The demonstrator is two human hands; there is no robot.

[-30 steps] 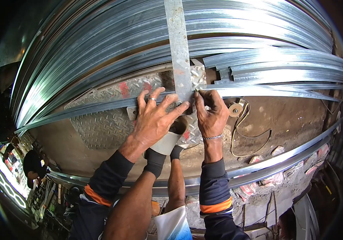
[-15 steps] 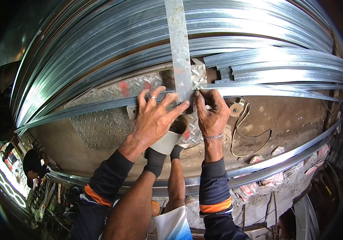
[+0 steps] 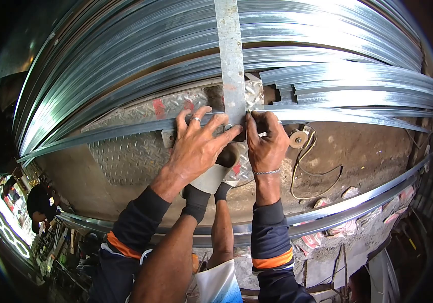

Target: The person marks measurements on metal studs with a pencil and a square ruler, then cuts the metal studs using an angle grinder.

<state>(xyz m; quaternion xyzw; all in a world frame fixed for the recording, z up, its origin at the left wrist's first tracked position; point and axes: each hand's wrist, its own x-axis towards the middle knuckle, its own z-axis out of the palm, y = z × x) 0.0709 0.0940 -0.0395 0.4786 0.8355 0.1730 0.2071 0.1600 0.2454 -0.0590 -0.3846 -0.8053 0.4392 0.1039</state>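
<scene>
A long flat metal straightedge (image 3: pixel 232 60) lies across a thin galvanized channel (image 3: pixel 125 132), its lower end between my hands. My left hand (image 3: pixel 199 146) has its fingers spread, with the fingertips over the channel and the thumb by the straightedge's lower end. A ring is on one finger. Close against the straightedge's right edge, my right hand (image 3: pixel 267 144) is closed in a pinch, thumb and fingertips at the channel. Something small and dark shows at those fingertips, too little to name. Under the channel lies a diamond-tread metal plate (image 3: pixel 125 159) with red marks.
Stacked shiny metal channels (image 3: pixel 151 65) fill the far side, with shorter ones (image 3: pixel 353 83) at right. A round disc-like part (image 3: pixel 298 139) with a cord (image 3: pixel 322 173) lies right of my hand. Metal rails (image 3: pixel 343 209) cross near my feet. Another person (image 3: pixel 39 204) is at far left.
The straightedge appears slightly farther right, nearer my right fingertips, and the left thumb has moved a little right. The view has also shifted slightly. Both hands keep nearly the same pose.
</scene>
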